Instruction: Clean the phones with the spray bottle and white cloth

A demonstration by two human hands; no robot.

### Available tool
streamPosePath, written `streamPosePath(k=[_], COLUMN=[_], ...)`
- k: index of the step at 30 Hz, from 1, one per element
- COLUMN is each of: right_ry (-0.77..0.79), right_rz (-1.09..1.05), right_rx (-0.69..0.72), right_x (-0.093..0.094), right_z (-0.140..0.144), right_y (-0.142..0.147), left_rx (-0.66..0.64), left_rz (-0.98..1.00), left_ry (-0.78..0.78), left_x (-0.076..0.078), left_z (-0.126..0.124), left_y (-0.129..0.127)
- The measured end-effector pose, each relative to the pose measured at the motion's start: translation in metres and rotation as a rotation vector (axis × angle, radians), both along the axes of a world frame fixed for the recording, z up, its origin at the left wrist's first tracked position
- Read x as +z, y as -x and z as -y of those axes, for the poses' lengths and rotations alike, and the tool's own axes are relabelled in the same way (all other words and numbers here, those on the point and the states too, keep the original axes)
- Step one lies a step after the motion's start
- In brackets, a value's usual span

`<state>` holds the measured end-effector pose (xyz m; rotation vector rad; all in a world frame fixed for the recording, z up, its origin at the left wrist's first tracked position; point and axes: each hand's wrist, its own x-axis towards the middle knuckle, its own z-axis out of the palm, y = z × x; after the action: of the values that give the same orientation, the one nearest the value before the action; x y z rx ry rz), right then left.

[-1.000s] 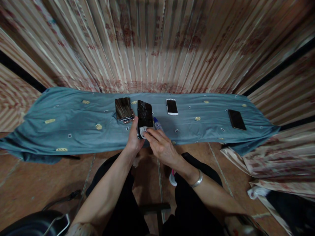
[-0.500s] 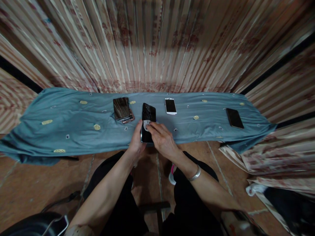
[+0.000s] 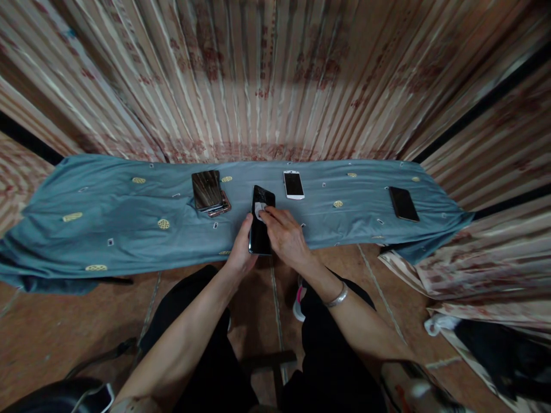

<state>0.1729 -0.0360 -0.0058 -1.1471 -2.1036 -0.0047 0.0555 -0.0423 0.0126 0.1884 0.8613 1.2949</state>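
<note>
Left grip clasps phone; right grip presses pad.

Makeshift phone repair spot, curtained walls, phones on blue cloth, bare floor.

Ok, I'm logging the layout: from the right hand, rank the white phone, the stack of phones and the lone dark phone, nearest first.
From the right hand, in the head view:
1. White phone, just beyond the hand, slightly right.
2. Stack of phones, to the left, past the held phone.
3. Lone dark phone, far right on the blue cloth.
</note>
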Motion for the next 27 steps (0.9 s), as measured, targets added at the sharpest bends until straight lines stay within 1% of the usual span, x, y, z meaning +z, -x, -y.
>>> streamPosePath(k=[7,11,18,22,27], right_ry=[-0.001,0.016,0.053,0.031,0.004], right_rz=[-0.014,-0.018,-0.013,0.005,0.022], right_rx=[-0.031,-0.041,-0.011,0.02,0.053], right_x=[-0.003,-0.001,0.003,0.005,0.006], right_z=[-0.006,-0.008,-0.003,0.004,0.01], right_y=[-0.005,-0.007,-0.005,0.001,0.006], left_rx=[-0.059,-0.076,-0.071,-0.024,-0.022], left_rz=[-0.01,-0.004,-0.006,-0.011,0.028], left_ry=[-0.037,-0.052,-0.059,-0.032,-0.058], left_x=[-0.006,-0.005,-0.002,0.0,-0.002], left_z=[0.003,0.004,0.002,0.001,-0.001], left_y=[-0.001,-0.003,-0.002,0.001,0.003])
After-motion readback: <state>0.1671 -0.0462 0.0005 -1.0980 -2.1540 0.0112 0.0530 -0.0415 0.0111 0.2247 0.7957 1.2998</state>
